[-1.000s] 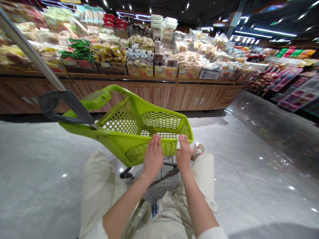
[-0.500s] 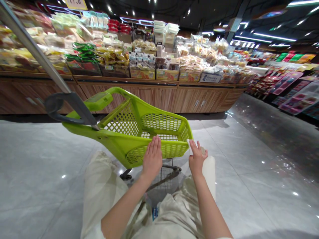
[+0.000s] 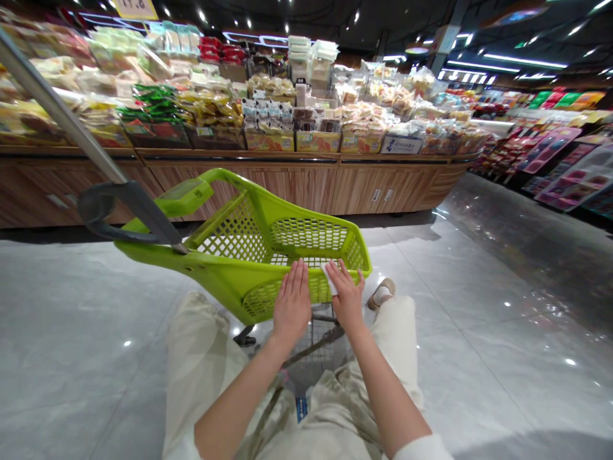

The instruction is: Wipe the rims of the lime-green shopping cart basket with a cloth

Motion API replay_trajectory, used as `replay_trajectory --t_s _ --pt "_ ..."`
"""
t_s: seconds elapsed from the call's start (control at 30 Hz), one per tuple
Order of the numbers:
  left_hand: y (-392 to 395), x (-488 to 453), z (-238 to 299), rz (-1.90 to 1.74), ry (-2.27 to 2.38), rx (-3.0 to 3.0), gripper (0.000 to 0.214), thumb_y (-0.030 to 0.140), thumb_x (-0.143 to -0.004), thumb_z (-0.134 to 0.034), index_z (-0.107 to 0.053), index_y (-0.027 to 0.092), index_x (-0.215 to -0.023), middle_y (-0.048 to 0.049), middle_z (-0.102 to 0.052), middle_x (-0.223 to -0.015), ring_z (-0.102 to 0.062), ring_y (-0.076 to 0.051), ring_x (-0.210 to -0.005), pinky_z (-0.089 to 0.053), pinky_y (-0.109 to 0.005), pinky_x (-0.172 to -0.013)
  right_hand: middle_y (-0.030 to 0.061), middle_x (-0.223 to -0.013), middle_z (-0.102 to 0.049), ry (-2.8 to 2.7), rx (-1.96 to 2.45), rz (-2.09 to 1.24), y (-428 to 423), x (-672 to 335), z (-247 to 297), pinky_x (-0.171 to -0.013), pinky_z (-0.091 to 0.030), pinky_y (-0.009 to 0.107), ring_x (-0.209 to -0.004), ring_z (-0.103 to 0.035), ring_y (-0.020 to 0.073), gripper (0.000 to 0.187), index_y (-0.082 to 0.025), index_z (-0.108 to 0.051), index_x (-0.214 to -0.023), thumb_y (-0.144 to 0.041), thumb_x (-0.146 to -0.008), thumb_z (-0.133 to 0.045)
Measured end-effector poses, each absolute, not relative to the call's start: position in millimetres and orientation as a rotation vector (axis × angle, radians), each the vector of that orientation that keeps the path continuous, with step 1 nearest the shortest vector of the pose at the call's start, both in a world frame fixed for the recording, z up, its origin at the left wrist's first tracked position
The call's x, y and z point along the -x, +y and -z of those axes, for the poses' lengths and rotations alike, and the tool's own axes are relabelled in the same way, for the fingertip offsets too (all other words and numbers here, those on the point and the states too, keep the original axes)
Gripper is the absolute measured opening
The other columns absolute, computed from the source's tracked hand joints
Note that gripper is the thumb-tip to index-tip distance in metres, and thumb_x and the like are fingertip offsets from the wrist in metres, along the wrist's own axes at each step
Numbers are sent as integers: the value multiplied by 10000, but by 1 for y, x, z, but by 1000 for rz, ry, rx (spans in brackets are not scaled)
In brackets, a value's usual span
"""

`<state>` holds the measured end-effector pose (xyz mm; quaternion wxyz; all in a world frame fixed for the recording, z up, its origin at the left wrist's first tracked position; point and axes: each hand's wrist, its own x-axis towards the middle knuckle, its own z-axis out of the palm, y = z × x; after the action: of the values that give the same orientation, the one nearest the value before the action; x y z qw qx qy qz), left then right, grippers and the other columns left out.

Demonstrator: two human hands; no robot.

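A lime green plastic shopping basket (image 3: 239, 252) on a wheeled frame stands tilted in front of me on the shop floor. My left hand (image 3: 292, 305) lies flat on its near wall, fingers straight and together. My right hand (image 3: 345, 295) presses a small white cloth (image 3: 329, 278) against the same wall just to the right, fingers stretched over it. The basket's grey pull handle (image 3: 103, 204) on a metal pole rises to the upper left. My knees in pale trousers are bent below the basket.
A long wooden display counter (image 3: 306, 182) piled with packaged snacks runs across the back. More shelves with coloured goods (image 3: 555, 153) line the right side. Glossy grey floor tiles (image 3: 502, 306) spread all around. My shoe (image 3: 380, 292) shows right of the basket.
My right hand with the cloth slid off the basket's right corner, then came back left along the near wall toward my left hand. The left hand stayed put.
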<state>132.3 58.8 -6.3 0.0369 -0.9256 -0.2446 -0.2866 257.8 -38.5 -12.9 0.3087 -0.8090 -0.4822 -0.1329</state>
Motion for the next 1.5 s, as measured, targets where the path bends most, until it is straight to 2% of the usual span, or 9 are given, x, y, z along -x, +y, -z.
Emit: replay_trajectory --t_s 0.27,0.47,0.6,0.8,0.93,1.1,1.23,1.37,1.5 --pt "56 -138 9 857 -789 2841 690 105 -933 -341 -54 74 -1560 -131 -210 -1629 -135 -231 -1521 -276 -439 -1214 66 -1474 -521 -677 2284 359 -75 -305 36 -1127 -201 550 -1444 -368 226 772 -237 -517 -1394 -16 -673 -354" --pt "55 -139 8 866 -808 2848 666 127 -935 -365 -127 65 -1555 -141 -242 -1619 -158 -236 -1517 -276 -439 -1214 57 -1488 -509 -1143 2127 300 -1 -229 6 -1181 -90 496 -1439 -367 181 814 -236 -504 -1405 23 -646 -366" --pt "57 -136 8 867 -800 2838 679 123 -935 -358 -94 79 -1560 -142 -249 -1616 -176 -233 -1514 -292 -442 -1207 26 -1494 -504 -1316 2089 281 -8 -230 1 -1186 -27 502 -1468 -311 167 849 -273 -460 -1436 21 -644 -376" --pt "57 -135 7 882 -767 2842 708 101 -931 -323 -1 100 -1562 -125 -215 -1627 -175 -238 -1513 -286 -444 -1209 15 -1434 -570 -943 2253 393 -79 -306 31 -1149 -108 567 -1454 -347 201 836 -313 -506 -1395 5 -635 -365" --pt "55 -138 8 892 -799 2844 705 106 -931 -331 -15 91 -1561 -124 -207 -1629 -153 -241 -1518 -289 -450 -1207 44 -1422 -580 -715 2299 416 -68 -301 33 -1130 -155 581 -1443 -363 229 800 -283 -543 -1366 -1 -639 -367" --pt "55 -138 8 833 -806 2852 671 133 -934 -365 -120 62 -1555 -130 -217 -1627 -138 -233 -1521 -277 -434 -1215 50 -1488 -509 -1147 2137 301 -4 -230 6 -1179 -55 506 -1453 -339 176 809 -230 -501 -1406 18 -649 -359" --pt "59 -133 6 818 -783 2849 674 125 -932 -353 -110 81 -1559 -123 -236 -1623 -162 -228 -1516 -279 -435 -1214 15 -1506 -487 -1298 2100 285 -6 -225 0 -1183 -10 506 -1470 -306 166 845 -269 -455 -1439 20 -651 -361" --pt "60 -129 5 847 -747 2860 716 89 -916 -330 -27 99 -1564 -123 -219 -1627 -173 -221 -1514 -281 -434 -1212 17 -1481 -520 -1155 2210 402 -57 -274 21 -1168 -97 524 -1456 -341 184 887 -309 -429 -1459 18 -636 -370" --pt "57 -131 4 862 -767 2865 707 91 -917 -328 -43 88 -1564 -126 -223 -1626 -173 -233 -1514 -281 -436 -1211 41 -1438 -565 -795 2315 443 -85 -304 37 -1137 -173 546 -1441 -369 222 863 -305 -462 -1442 1 -640 -380"
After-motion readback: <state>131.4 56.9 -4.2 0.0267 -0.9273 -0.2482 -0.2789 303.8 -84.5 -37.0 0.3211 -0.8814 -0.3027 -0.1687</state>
